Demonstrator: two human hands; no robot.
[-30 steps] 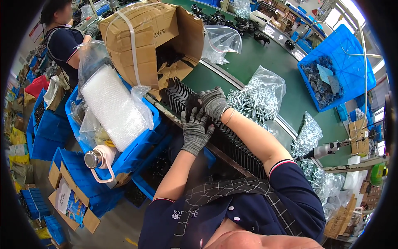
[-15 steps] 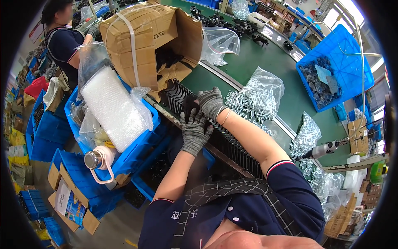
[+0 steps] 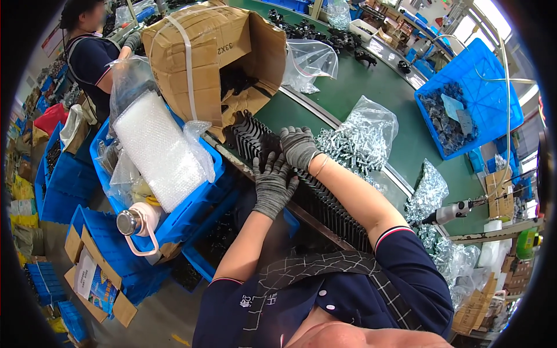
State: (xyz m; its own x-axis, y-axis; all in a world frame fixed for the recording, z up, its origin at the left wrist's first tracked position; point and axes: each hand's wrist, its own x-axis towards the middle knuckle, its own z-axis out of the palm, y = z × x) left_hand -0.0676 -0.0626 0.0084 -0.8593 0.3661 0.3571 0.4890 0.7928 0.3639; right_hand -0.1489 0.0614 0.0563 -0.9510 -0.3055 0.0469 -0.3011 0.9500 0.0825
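Hardly anything has shifted since the earlier frames: our two gloved hands stay side by side on the row of black finned parts [image 3: 272, 152] at the near edge of the green conveyor belt [image 3: 400, 116]. Our left hand [image 3: 272, 184] lies flat with fingers spread, pressing on the row and grasping nothing. Our right hand [image 3: 298, 146] curls loosely over the tops of the parts; we cannot tell whether it pinches one. To do this well, we judge, we should keep both palms level and push evenly, so the parts stay upright and packed. Just beyond our right hand lies a clear bag of silver screws [image 3: 360, 136]. At the belt's far left end an open cardboard box [image 3: 203, 52] lies on its side. A blue bin [image 3: 470, 98] of dark parts sits at the far right edge. Below the belt's near edge, a blue crate [image 3: 197, 203] holds a bubble-wrap bag [image 3: 154, 148]. A co-worker [image 3: 93, 55] stands beyond it.
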